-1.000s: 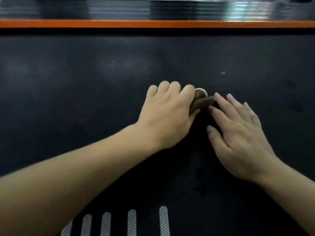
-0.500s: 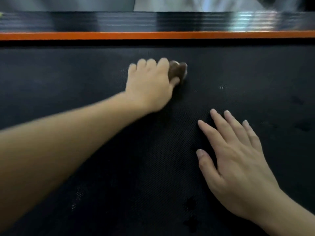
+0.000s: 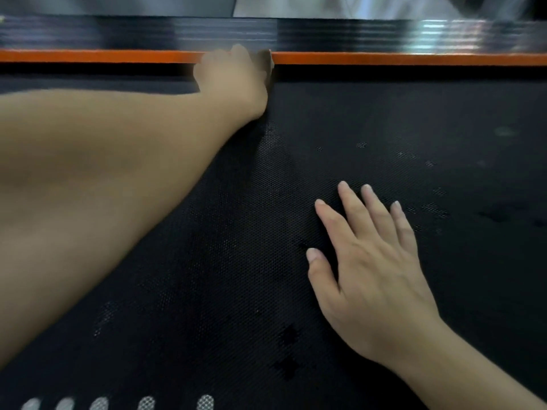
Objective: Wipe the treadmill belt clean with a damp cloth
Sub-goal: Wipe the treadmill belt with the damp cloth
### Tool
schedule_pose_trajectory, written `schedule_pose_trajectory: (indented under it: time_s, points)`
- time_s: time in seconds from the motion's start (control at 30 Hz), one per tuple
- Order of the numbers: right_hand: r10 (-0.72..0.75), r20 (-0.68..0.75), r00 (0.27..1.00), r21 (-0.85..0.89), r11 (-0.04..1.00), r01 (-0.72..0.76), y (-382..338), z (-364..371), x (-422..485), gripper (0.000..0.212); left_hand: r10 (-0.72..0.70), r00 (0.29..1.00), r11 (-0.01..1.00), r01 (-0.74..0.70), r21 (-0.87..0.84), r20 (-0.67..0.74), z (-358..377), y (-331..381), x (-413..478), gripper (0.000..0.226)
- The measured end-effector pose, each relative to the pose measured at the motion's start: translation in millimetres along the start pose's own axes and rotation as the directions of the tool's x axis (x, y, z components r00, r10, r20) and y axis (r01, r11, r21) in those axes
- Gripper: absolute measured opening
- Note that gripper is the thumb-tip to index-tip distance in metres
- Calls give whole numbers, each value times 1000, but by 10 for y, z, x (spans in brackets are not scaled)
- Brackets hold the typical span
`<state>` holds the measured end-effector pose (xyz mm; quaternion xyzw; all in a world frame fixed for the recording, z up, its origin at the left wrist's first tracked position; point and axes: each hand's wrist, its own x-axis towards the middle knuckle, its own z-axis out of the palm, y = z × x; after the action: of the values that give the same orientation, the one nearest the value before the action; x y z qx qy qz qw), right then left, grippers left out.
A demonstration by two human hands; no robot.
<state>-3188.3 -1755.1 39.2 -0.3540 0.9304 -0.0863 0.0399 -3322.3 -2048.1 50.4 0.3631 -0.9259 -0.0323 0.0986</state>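
- The cloth point(image 3: 268, 66) is seen only as a brownish sliver at the far edge of the belt point(image 3: 384, 119), showing at the right side of the left hand point(image 3: 233, 75).
- The cloth is held under the curled fingers of the left hand and pressed down where the belt meets the orange strip point(image 3: 384, 58). The hand is blurred, so the grip cannot be read finger by finger.
- The left forearm point(image 3: 103, 173) is stretched out fully, from the lower left across the belt to its far edge. The back of the hand is turned up, and part of the orange strip is covered by the knuckles.
- The right hand point(image 3: 373, 270) is laid palm down on the belt, nearer the camera and well apart from the cloth. Its fingers point(image 3: 353, 208) are straight and slightly spread, the thumb is set out to the left, and nothing is held in it.
- The right forearm is brought in from the lower right corner.
- The belt is black with a fine dotted weave. Pale specks point(image 3: 361, 145) are scattered to the right of the left hand, and dark spots point(image 3: 288, 335) lie left of the right wrist.
- A row of white ovals point(image 3: 146, 403) is printed along the near edge.
- Beyond the orange strip, a glossy ribbed black rail point(image 3: 355, 34) is seen, with light reflected at its right end.
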Motion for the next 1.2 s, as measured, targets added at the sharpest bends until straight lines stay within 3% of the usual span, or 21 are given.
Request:
schedule_pose_trajectory:
  time_s: [0.07,0.13,0.2,0.27,0.33,0.4,0.47,0.5,0.57,0.67,0.7,0.73,0.83,0.9,0.97,1.07,1.13,1.2]
  points:
    - [-2,2,1000,2,1000,2,-6,-2,6,67,55,998,998,-54,-43,15,-50,-19,-88,49]
    - [-2,1,1000,-4,1000,2,-4,4,9,68,229,973,970,-226,-95,22,-75,-10,-333,49]
    - [0,-5,1000,-10,1000,0,-7,4,6,68,465,885,877,-464,-125,-24,-35,17,-707,43]
    - [3,-11,1000,-13,1000,-3,-8,2,12,68,577,815,805,-578,-132,-53,-21,52,-875,41]
    - [-13,-9,1000,-9,1000,13,-5,12,12,68,474,880,880,-474,-19,-14,-48,101,-597,46]
    - [-19,-7,1000,8,1000,19,4,18,4,68,267,963,959,-269,88,38,-80,117,-174,54]
    - [-21,-22,1000,18,1000,22,12,25,2,67,119,990,991,-123,59,69,-80,106,47,57]
    - [-22,-29,999,12,1000,22,13,30,-3,67,110,991,993,-112,22,70,-62,124,25,56]
    - [-15,-36,999,8,1000,15,15,31,-5,68,244,969,969,-242,-48,41,-34,188,-219,51]
    - [-17,-27,999,5,1000,17,0,31,2,68,548,836,832,-542,-117,29,7,177,-652,44]
    - [-13,-27,1000,9,1000,13,-3,26,5,68,591,806,805,-586,-96,30,4,170,-681,43]
    - [-11,-32,999,19,1000,12,-3,21,9,68,571,821,820,-568,-66,28,-12,181,-620,44]
    - [-29,-59,998,49,998,32,12,37,17,68,313,948,950,-313,-14,61,0,249,-321,49]
    - [-3,-106,994,112,994,15,25,29,25,68,286,957,958,-283,-53,49,-8,334,-340,47]
    - [43,-156,987,237,971,-5,35,-11,29,66,405,913,911,-399,-104,49,-48,339,-642,43]
    - [117,-156,981,428,903,-40,146,-141,-5,52,660,751,735,-652,-187,-27,-158,95,-1454,33]
    - [104,-167,980,353,935,-39,254,-249,-52,37,768,630,601,-771,-211,-117,-217,-139,-1971,28]
    - [136,-127,983,259,961,-99,396,-306,-111,43,768,637,623,-768,-150,-69,-244,-210,-1975,37]
